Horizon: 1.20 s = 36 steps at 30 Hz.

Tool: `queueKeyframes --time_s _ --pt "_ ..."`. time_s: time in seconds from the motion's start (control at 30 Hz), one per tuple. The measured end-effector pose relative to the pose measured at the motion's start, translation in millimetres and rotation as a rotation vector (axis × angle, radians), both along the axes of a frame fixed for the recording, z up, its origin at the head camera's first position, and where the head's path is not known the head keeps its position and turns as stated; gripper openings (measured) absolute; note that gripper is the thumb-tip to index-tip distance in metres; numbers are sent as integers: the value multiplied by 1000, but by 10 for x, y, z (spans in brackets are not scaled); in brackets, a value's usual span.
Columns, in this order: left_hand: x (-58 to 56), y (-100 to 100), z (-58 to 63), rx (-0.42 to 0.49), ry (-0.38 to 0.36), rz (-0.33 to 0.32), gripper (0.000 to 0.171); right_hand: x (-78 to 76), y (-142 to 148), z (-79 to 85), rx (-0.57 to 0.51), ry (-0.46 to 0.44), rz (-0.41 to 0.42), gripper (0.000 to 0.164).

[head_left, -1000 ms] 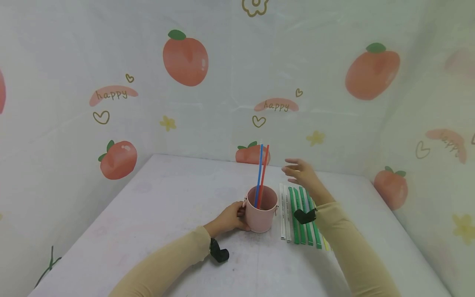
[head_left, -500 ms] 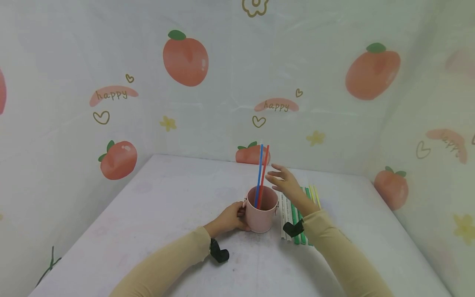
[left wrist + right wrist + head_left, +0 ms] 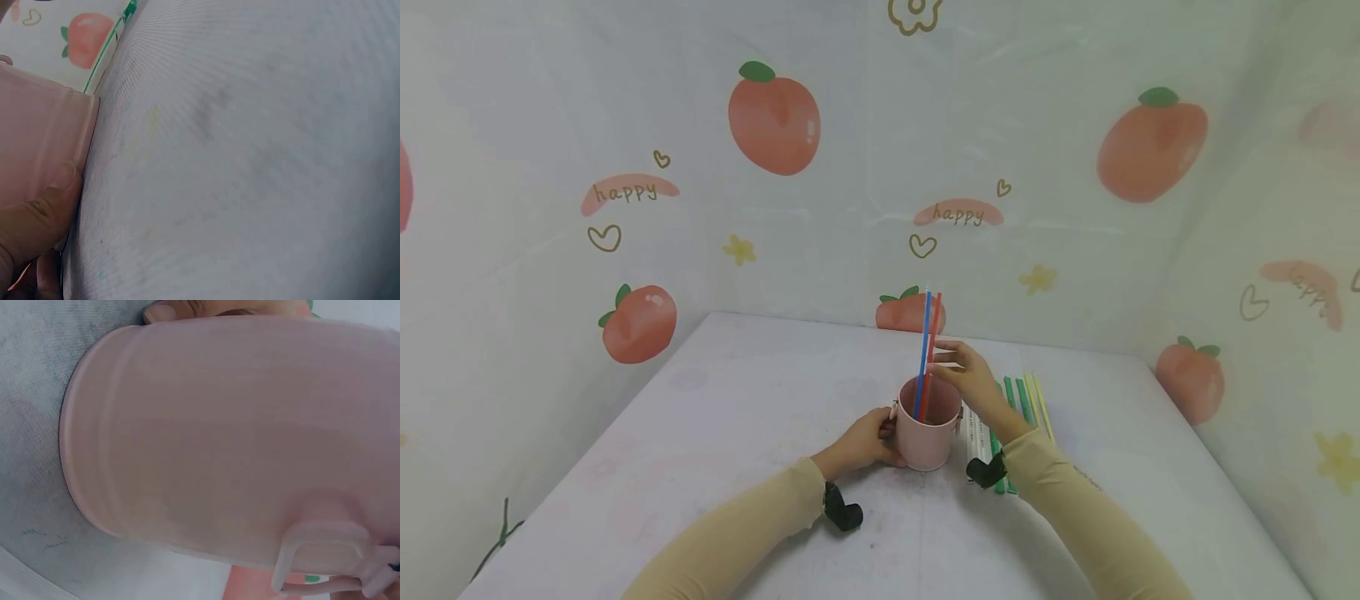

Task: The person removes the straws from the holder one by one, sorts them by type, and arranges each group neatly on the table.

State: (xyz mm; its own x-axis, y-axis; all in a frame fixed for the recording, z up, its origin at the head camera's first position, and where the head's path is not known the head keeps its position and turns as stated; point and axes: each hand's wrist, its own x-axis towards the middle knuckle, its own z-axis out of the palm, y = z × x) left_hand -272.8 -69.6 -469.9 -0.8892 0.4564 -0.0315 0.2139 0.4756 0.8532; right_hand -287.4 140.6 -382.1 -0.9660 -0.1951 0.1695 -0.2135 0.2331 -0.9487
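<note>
A small pink bucket (image 3: 923, 446) stands upright on the table, gripped at its left side by my left hand (image 3: 868, 442). Close up in the left wrist view, the thumb (image 3: 53, 203) presses low on the bucket wall. From the bucket's mouth rise a blue straw (image 3: 923, 350) and a red straw (image 3: 937, 312), both leaning slightly right. My right hand (image 3: 976, 383) is above the bucket's right rim with its fingers extended and apart at the red straw; whether they touch it is unclear. The right wrist view shows mostly bucket wall and a side handle (image 3: 331, 550).
Right of the bucket, white wrapped straws (image 3: 976, 433), green wrapped straws (image 3: 1011, 392) and yellow straws (image 3: 1037, 396) lie side by side, partly hidden by the right arm. A patterned curtain (image 3: 850, 250) rises behind the white table (image 3: 775, 392).
My right hand has come left from over the laid-out straws to the straws in the bucket, dropping a little. The left hand and the bucket stay put.
</note>
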Motion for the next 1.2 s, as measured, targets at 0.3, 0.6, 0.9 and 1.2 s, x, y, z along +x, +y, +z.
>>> queueKeyframes --time_s 0.3,0.6,0.9,1.2 --pt "5 4 4 5 7 -3 72 -40 -57 -39 29 -9 -60 46" --pt "11 0 16 18 2 -6 73 65 -100 64 65 1 -70 42" --pt "17 3 15 10 -1 0 73 -38 -62 -24 70 63 -110 39" --pt "21 0 24 13 -9 2 77 -23 26 35 -40 35 -65 43"
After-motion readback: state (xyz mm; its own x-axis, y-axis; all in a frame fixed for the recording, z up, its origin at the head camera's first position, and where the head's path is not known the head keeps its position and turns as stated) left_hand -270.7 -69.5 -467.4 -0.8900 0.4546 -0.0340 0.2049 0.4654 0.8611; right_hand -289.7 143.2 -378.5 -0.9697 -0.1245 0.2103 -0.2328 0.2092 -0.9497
